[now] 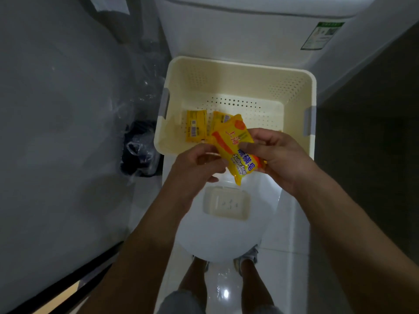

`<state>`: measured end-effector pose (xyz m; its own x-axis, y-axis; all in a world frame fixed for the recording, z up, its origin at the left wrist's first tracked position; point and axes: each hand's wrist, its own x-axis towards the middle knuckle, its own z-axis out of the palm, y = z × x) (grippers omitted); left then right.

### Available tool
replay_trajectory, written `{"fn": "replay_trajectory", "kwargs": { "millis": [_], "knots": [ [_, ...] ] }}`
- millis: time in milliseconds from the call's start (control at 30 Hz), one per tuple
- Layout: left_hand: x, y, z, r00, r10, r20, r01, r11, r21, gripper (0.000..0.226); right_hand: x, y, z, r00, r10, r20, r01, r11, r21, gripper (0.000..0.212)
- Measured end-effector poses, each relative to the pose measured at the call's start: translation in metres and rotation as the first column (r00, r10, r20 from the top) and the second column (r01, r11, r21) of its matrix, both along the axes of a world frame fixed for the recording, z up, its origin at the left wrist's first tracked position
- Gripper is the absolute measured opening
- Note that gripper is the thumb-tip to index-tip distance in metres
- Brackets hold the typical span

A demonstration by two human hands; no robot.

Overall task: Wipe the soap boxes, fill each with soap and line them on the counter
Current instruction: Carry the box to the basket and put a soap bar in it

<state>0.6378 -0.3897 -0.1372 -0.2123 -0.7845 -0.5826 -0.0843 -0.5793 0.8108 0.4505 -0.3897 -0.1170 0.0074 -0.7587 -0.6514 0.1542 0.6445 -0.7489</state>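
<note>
Both hands, left hand (199, 162) and right hand (278, 155), pinch a soap packet (235, 146), hiding its edges.

In the middle of the frame, both hands hold a yellow soap pack (235, 150): the left hand (195, 164) pinches its edge, the right hand (278, 157) grips its side. Behind is a cream basket (238, 69) with two more packs (196, 129). Below, an open soap box (226, 203) sits on a white surface (222, 241).

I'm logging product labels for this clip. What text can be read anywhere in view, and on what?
"Sulfur Soap": on the yellow soap packet held by both hands, beside blue Chinese characters too blurred to read.
Two yellow packets in the cream basket: print and barcodes too small to read.
Green-edged sticker on the white tank: unreadable.
</note>
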Motion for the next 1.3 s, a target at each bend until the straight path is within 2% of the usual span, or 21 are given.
{"fn": "replay_trajectory", "kwargs": {
  "millis": [100,200,333,467,567,667,767,867,967,1067,1300],
  "knots": [
    [0.009,-0.004,0.002,1.0,-0.012,0.016,0.013,0.999,-0.048,0.039,0.001,0.007,-0.002,0.996,0.049,-0.079,-0.049,0.999,0.002,0.034],
    [0.015,0.001,0.0,0.996,-0.073,0.054,0.077,0.994,-0.083,0.034,0.002,0.017,-0.007,0.986,0.11,-0.123,-0.111,0.994,0.002,0.031],
    [0.018,0.021,-0.016,0.992,-0.115,0.055,0.117,0.992,-0.046,0.023,0.001,0.037,-0.022,0.986,0.14,-0.09,-0.136,0.989,0.056,0.029],
    [0.021,0.045,-0.04,0.997,-0.011,0.078,0.009,1.0,0.023,0.026,-0.002,0.067,-0.049,0.999,0.037,-0.022,-0.031,0.968,0.249,0.042],
    [0.019,0.065,-0.06,0.99,0.069,0.123,-0.077,0.995,0.056,0.025,-0.001,0.088,-0.072,0.997,-0.016,-0.074,0.04,0.937,0.346,0.035],
    [0.013,0.079,-0.081,0.975,0.114,0.188,-0.13,0.989,0.071,0.027,0.005,0.104,-0.093,0.985,-0.105,-0.14,0.15,0.919,0.365,0.029],
    [0.007,0.088,-0.102,0.925,0.078,0.371,-0.096,0.995,0.03,0.024,0.011,0.117,-0.109,0.959,-0.108,-0.26,0.205,0.902,0.379,0.029],
    [-0.001,0.094,-0.112,0.869,0.04,0.493,-0.025,0.999,-0.039,0.016,0.018,0.121,-0.119,0.939,-0.097,-0.331,0.226,0.898,0.376,0.025],
    [-0.007,0.093,-0.114,0.822,0.022,0.57,0.018,0.998,-0.065,0.015,0.022,0.12,-0.124,0.907,-0.08,-0.414,0.238,0.908,0.345,0.031],
    [-0.009,0.089,-0.116,0.773,-0.011,0.634,0.066,0.996,-0.063,0.019,0.023,0.119,-0.125,0.879,-0.052,-0.474,0.222,0.925,0.309,0.027],
    [-0.015,0.09,-0.118,0.642,-0.086,0.762,0.202,0.977,-0.06,0.025,0.026,0.125,-0.127,0.871,-0.016,-0.491,0.173,0.945,0.277,0.034]
  ]
}}
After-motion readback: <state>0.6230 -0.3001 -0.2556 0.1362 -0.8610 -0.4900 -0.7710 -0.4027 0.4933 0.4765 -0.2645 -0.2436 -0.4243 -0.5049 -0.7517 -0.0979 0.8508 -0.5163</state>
